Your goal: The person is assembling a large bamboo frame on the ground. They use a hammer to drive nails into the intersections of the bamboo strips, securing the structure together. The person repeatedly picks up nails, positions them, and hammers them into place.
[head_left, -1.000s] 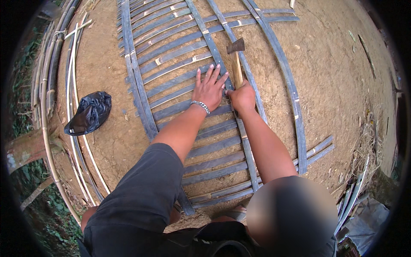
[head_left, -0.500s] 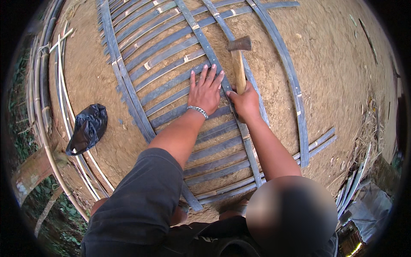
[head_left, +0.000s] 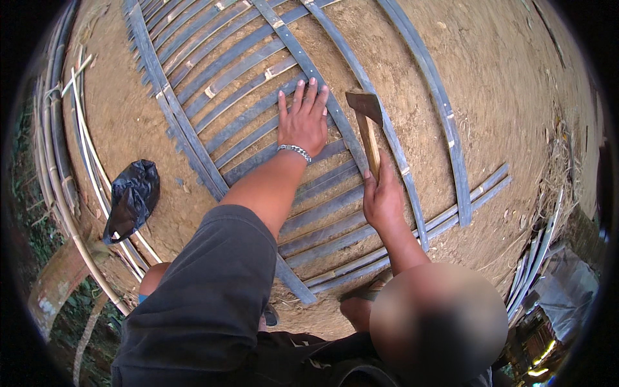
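A panel of dark split-bamboo slats [head_left: 253, 114] lies on the ground, with a long strip [head_left: 343, 129] with small nail-like dots along it crossing over them. My left hand [head_left: 303, 122], a chain bracelet on its wrist, presses flat on the slats beside that strip, fingers stretched out. My right hand [head_left: 385, 197] is wrapped round the lower wooden handle of a hatchet [head_left: 369, 135]. The hatchet's dark metal head points away from me, between the long strip and another strip [head_left: 403, 169] to its right. I cannot tell whether the hatchet touches the panel.
A crumpled black plastic bag [head_left: 132, 200] lies on the dirt at left, near long bamboo poles [head_left: 63, 177]. Another long strip [head_left: 445, 109] runs along the right. More split strips [head_left: 534, 258] and a grey sheet [head_left: 567, 287] are at the lower right.
My right hand has drawn back toward me with the hatchet, whose head has turned and come nearer. My left hand stays flat on the slats. The view has shifted slightly.
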The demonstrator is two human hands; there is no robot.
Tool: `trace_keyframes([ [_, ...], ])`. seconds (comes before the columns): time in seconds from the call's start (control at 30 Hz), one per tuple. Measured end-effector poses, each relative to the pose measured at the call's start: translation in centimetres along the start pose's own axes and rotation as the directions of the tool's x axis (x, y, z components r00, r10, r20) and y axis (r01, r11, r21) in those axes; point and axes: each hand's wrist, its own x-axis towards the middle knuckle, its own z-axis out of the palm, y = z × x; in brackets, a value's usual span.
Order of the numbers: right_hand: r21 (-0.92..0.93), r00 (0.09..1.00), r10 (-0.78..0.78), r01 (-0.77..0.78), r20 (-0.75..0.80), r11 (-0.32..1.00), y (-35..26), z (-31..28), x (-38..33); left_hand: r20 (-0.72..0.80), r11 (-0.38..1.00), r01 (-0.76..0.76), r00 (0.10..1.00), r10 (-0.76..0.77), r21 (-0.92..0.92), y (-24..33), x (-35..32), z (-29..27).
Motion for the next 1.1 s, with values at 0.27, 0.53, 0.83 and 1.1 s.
trace_keyframes([
  [0.27, -0.121, 0.989, 0.111, -0.099, 0.102, 0.988, 0.4, 0.3, 0.4, -0.001, 1.000, 0.002, 1.000, -0.002, -0.021, 0.4, 0.1, 0.5],
  [0.53, 0.018, 0.969, -0.173, 0.179, -0.176, 0.984, -2.2, -1.3, 0.9, 0.001, 1.000, 0.003, 1.000, -0.003, 0.005, -0.2, 0.0, 0.6],
  [0.83, -0.044, 1.000, 0.009, -0.009, -0.003, 0.999, -2.8, -2.4, 0.5, 0.006, 1.000, 0.001, 1.000, -0.001, -0.013, -0.5, -0.1, 0.6],
  [1.1, -0.172, 0.984, 0.134, -0.112, 0.122, 0.979, -1.3, -1.3, 1.1, 0.002, 0.999, -0.011, 1.000, 0.012, -0.035, 0.1, 0.0, 0.5],
])
